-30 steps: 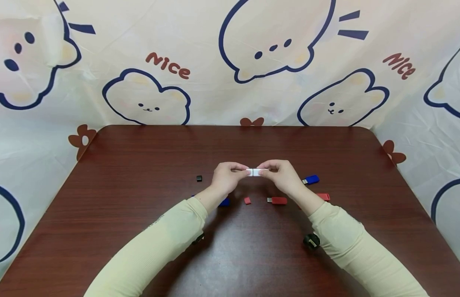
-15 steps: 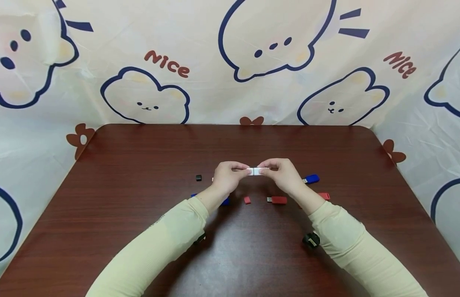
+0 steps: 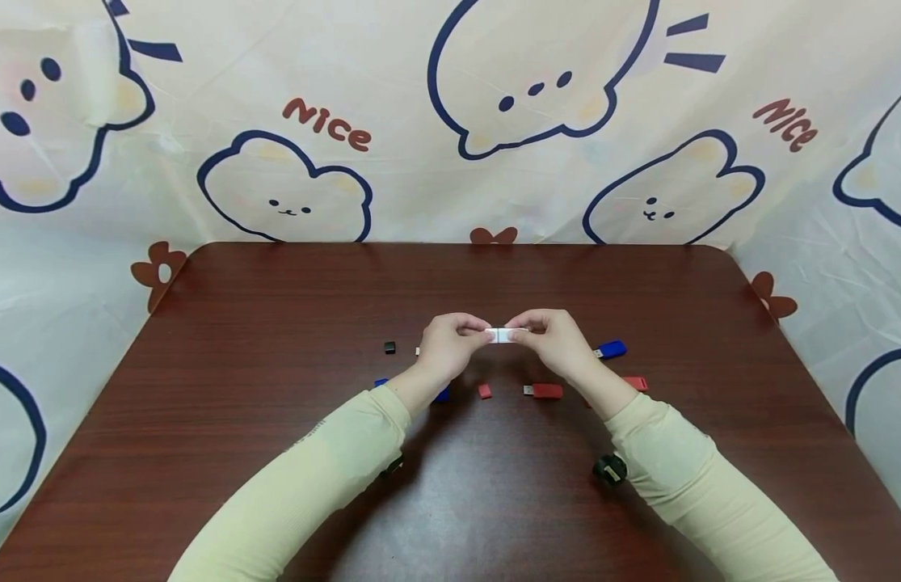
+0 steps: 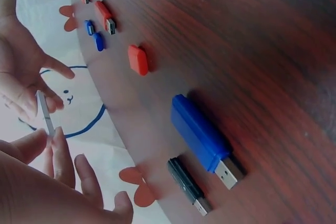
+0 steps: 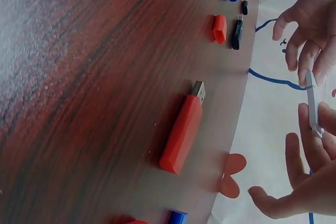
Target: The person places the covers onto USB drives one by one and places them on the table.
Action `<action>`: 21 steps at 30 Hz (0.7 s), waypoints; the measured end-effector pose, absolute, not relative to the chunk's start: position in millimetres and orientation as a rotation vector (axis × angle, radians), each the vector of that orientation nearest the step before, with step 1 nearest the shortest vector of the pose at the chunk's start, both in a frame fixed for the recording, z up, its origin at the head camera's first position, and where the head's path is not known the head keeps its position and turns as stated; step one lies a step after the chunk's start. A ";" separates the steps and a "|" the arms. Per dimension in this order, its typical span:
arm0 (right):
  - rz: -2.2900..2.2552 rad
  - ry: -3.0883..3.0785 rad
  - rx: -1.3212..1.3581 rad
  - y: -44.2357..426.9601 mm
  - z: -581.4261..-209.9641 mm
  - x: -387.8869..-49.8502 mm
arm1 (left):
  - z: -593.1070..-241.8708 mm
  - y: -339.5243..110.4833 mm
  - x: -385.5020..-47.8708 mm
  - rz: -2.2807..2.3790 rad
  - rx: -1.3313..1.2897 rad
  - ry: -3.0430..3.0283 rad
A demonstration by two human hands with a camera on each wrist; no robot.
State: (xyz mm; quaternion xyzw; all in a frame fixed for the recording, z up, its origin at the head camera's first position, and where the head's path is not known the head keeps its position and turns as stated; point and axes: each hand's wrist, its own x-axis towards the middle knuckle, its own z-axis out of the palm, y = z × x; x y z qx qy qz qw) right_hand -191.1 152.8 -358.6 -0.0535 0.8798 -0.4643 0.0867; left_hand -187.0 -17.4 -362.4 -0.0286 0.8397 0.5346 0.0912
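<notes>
A white USB stick [image 3: 501, 335] is held level above the table, with a thin seam across it where cap and body meet. My left hand [image 3: 447, 347] pinches its left end between thumb and fingertips. At the other end, my right hand [image 3: 555, 341] pinches with thumb and index finger. In the left wrist view the white stick [image 4: 45, 113] spans the two hands, the other left fingers spread loosely. The right wrist view shows the stick [image 5: 313, 103] edge-on, its ends partly covered by fingertips.
Below the left hand lie an uncapped blue USB stick [image 4: 202, 132] and a black one [image 4: 186, 182]. A red cap [image 3: 484, 391] and a red USB stick [image 3: 545, 391] lie mid-table. Another blue stick [image 3: 611, 349] and a red piece [image 3: 636, 384] are right. A black cap [image 3: 389, 347] sits left.
</notes>
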 end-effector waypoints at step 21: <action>-1.412 2.539 -0.183 156.8 -362.1 -191.9 | -366.9 -21.7 -183.0 1.283 0.393 2.835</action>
